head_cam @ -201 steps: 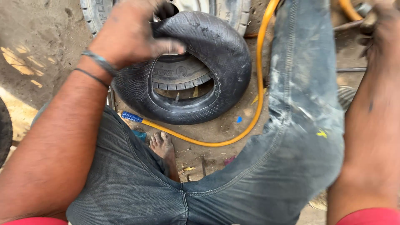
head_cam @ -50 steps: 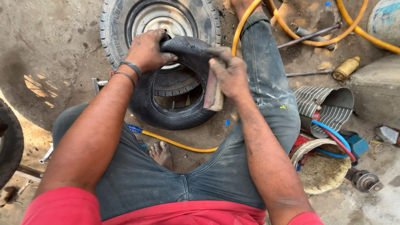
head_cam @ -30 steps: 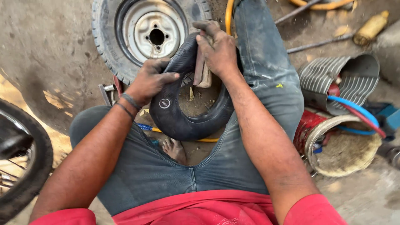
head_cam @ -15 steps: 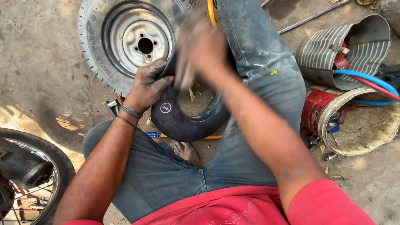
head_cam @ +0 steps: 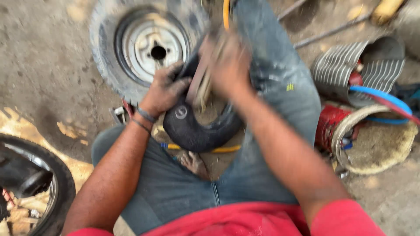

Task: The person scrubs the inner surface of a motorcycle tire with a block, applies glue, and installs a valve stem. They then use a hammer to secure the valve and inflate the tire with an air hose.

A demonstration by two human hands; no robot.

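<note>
Black rubber tube (head_cam: 197,131) clenched in left hand (head_cam: 164,89); blurred right hand (head_cam: 227,65) grasps a block (head_cam: 202,83), wheel (head_cam: 148,48) beside.

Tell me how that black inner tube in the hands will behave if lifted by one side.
The inner tube is probably floppy: it bends where the left hand grips it. It seems light, since it is held up by its edge. Its rubber looks dusty, so likely grippy rather than slippery.

Black inner tube (head_cam: 197,131) looped, upright, between knees.
</note>
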